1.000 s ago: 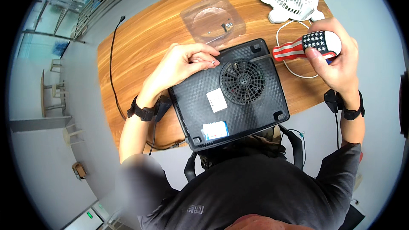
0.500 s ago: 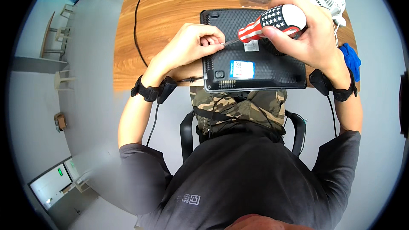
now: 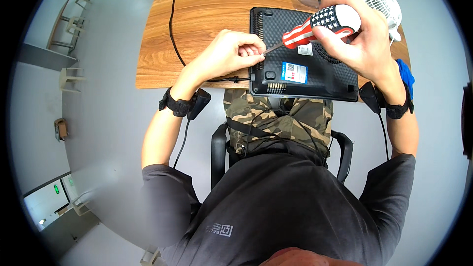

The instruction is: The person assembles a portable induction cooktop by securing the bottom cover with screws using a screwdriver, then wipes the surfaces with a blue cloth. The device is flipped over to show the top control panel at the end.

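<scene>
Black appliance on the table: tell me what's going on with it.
A person sits working on a black appliance, which lies feet up at the near edge of the wooden table. The right hand grips a screwdriver with a striped, starred handle, its shaft pointing left. At the shaft's tip, the left hand pinches a small piece, too tiny to identify. A white fan stands at the far right.

A head-worn fisheye, the left of a pair, looks steeply down over the shirt [image 3: 295, 197] to the table [image 3: 202, 15], with left hand [image 3: 226, 53] and right hand [image 3: 370, 51] within near range; floor [image 3: 113, 118] fills its left side.
</scene>
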Demonstrator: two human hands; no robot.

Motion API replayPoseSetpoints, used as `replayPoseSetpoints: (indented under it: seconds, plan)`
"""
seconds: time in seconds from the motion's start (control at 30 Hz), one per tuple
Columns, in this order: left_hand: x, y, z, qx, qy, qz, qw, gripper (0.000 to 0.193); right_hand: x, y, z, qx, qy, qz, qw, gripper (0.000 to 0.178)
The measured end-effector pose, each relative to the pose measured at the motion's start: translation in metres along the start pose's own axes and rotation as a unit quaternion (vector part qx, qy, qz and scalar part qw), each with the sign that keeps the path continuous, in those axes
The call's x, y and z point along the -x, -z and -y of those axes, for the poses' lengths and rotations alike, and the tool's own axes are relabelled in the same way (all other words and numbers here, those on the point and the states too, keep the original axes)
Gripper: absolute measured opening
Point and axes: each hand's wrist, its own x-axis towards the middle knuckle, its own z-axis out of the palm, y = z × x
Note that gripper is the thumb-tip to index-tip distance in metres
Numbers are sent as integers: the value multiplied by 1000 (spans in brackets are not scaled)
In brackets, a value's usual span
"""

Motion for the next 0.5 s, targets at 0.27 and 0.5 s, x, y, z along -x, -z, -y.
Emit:
replayPoseSetpoints:
  seconds: [0.27,0.5]
  plan:
    - [13,-4,3,-19,-1,12,1000,15,-2,-19,3,-59,20,-9,998,34]
    - [13,-4,-1,-29,6,11,1000,14,-2,-19,3,-73,6,5,997,33]
